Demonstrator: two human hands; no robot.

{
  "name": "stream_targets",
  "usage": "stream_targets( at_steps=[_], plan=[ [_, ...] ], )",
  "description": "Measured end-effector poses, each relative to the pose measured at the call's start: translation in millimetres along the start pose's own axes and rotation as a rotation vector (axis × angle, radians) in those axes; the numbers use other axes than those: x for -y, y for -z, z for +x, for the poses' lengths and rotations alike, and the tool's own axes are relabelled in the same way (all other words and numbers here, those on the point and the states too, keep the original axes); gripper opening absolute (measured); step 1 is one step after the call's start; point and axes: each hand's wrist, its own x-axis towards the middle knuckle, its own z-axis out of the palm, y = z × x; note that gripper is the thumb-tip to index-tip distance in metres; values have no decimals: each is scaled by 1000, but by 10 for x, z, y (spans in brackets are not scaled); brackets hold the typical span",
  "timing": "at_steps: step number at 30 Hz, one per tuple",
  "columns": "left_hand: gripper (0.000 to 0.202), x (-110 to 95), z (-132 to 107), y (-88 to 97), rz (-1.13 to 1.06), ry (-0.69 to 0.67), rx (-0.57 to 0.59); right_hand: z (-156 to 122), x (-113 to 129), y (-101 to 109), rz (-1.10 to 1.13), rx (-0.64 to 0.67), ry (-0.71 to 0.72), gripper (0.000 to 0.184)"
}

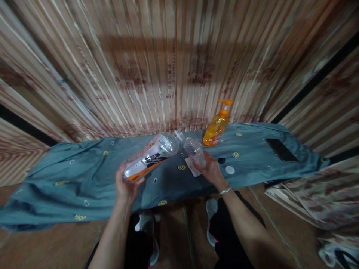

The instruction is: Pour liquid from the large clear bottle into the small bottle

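Observation:
My left hand (126,185) is wrapped around the base of a large clear plastic bottle (151,157) with an orange and white label. That bottle tilts, its neck pointing up and right. In my right hand (209,167) is a small clear plastic bottle (193,149), slanted toward the large bottle's neck. The two mouths are close together; whether they touch I cannot tell. Any liquid in either bottle is hard to make out. A pale paper piece (193,168) shows beneath my right hand. Right of that hand lie a white cap (230,170) and a small black object (221,160).
An orange pump bottle (215,130) with yellow-orange liquid stands toward the back. A dark phone (281,150) lies on the right. All rest on a teal patterned cloth (92,168) over a narrow surface. A striped curtain (146,74) hangs right behind it.

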Motion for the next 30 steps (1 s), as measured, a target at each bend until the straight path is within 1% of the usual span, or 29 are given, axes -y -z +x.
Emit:
stream_targets(
  at_steps=[3, 6, 8, 12, 16, 19, 21, 25, 30],
  plan=[
    [43, -55, -56, -78, 35, -36, -32, 5, -42, -17, -4, -5, 50, 61],
    [44, -96, -105, -136, 41, -67, 4, 16, -63, -30, -11, -9, 82, 61],
    [44, -110, -122, -151, 48, -74, 5, 21, -71, -43, -22, -17, 80, 60],
    [45, -115, -108, -139, 64, -75, 0, 23, -86, -78, -37, -38, 73, 58],
    [51, -114, -80, -123, 69, -112, 15, 18, -109, -102, -31, -52, 99, 59],
    [53, -117, -72, -106, 87, -136, 61, 20, -126, -104, -28, -62, 109, 58],
    [55, -121, -67, -88, 99, -151, 79, 24, -134, -102, -25, -58, 105, 57],
    [59, -148, -62, -57, 132, -190, 75, 29, -150, -112, -14, -38, 88, 61],
    [54, -221, -106, -79, 140, -216, 96, 19, -192, -154, -12, -58, 120, 61]
  ],
)
